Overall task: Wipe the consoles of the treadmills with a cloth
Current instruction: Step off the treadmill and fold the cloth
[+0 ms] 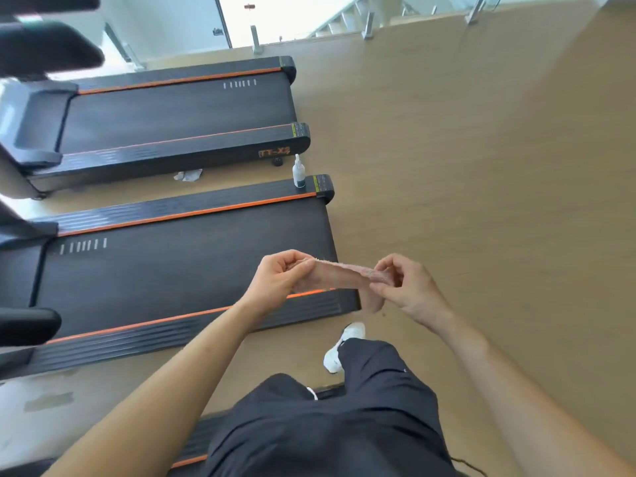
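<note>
A pinkish-beige cloth (339, 276) is stretched between both hands in front of me, above the rear end of the near treadmill (179, 266). My left hand (280, 278) grips one end of it. My right hand (404, 287) pinches the other end, where a fold hangs down. A second treadmill (179, 111) lies farther off, parallel to the first. Blurred dark console and handle parts (41, 46) show at the top left edge, with another dark handle (27, 325) at the left edge.
A white spray bottle (298, 171) stands on the near treadmill's far side rail at its rear corner. A crumpled white rag (188, 175) lies on the floor between the treadmills. Tan floor (481, 166) spreads to the right. A glass railing (368, 25) runs along the top. My leg and white shoe (339, 352) are below.
</note>
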{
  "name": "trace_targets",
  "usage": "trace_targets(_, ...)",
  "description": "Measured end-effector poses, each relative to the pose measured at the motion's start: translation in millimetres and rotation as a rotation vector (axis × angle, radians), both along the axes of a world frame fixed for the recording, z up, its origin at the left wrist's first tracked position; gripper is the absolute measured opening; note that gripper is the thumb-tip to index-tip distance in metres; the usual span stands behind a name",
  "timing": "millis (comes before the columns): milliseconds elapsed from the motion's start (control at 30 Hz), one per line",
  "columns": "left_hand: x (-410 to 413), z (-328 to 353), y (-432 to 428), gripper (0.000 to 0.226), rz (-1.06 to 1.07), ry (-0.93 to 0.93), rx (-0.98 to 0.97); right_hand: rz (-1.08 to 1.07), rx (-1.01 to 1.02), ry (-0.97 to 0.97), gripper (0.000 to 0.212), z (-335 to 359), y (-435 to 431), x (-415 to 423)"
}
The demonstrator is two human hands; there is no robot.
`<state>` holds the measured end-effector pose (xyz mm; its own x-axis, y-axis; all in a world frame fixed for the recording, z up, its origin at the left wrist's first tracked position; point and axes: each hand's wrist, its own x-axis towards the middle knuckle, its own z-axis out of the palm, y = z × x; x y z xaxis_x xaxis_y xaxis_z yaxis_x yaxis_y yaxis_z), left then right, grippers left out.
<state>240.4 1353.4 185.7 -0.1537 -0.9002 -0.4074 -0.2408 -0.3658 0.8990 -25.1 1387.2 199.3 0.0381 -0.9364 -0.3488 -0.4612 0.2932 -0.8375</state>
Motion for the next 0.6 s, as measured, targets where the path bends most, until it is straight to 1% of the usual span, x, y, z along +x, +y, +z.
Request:
trace_targets(100, -30, -46, -54, 0.015, 0.006, 0.04, -0.025, 0.017, -0.059, 0.028, 0.018, -58, -59, -38)
trace_targets(233, -89, -126, -134, 0.02, 0.019, 0.069, -0.049, -0.03, -0.12, -0.008, 0.02, -147, -134, -99)
trace_targets(300, -122, -160, -177, 0.022, 0.028, 0.09, -0.045, -0.064, -0.121, -0.042, 0.013, -182, -168, -127)
trace_targets(400, -169, -174, -226, 0.018, 0.072, 0.157, 0.018, -0.196, -0.108, -0.125, 0.01, -194, -208, -164)
trace_targets(500, -214, -163, -271, 0.016, 0.066, 0.207, 0.04, -0.314, -0.112, -0.201, 0.009, -184, -249, -203)
trace_targets(600, -255, -156, -324, 0.017, 0.014, 0.247, 0.059, -0.404, -0.131, -0.174, 0.011, -180, -295, -247)
